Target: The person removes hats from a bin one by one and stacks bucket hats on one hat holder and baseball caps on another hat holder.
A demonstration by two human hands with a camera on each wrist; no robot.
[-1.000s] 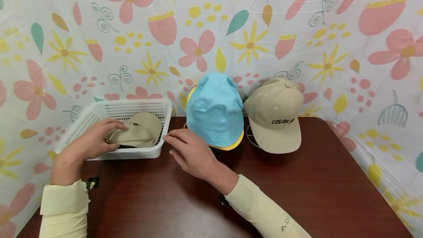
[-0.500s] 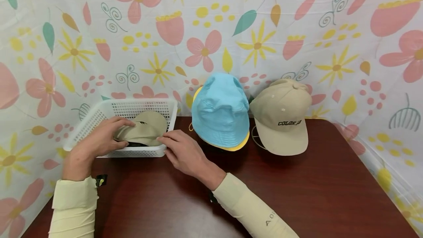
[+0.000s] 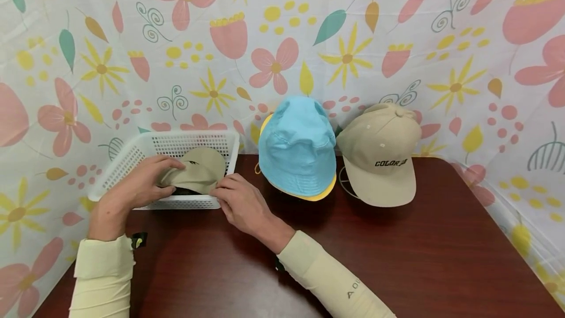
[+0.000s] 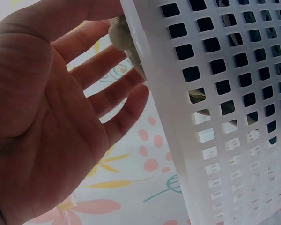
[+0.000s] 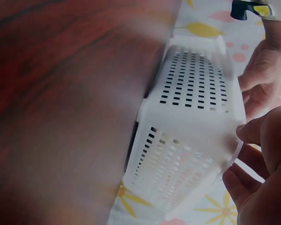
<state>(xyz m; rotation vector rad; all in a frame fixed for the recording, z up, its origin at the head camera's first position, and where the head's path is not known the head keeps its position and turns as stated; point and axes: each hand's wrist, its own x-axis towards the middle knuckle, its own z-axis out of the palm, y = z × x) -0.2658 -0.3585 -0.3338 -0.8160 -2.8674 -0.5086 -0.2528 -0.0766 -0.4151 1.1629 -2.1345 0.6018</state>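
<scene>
A beige cap with a small dark mark lies in the white plastic basket at the left of the table. My left hand reaches over the basket's left side and grips the cap's left side between thumb and fingers. In the left wrist view, its lower fingers are spread behind the basket rim. At the front right corner of the basket, my right hand pinches the cap's near right edge with bent fingers. Its thumb overlaps the rim in the right wrist view, where the fingertips are partly hidden. Something dark shows beneath the cap.
A light-blue bucket hat with a yellow edge stands right of the basket. Beside it, another beige cap with dark lettering sits on a wire stand. The dark red-brown table meets a flower-print curtain behind.
My right hand has moved in from beside the basket to the cap's edge at its front right corner. The left hand stays at the cap's left side. The head view has turned slightly left.
</scene>
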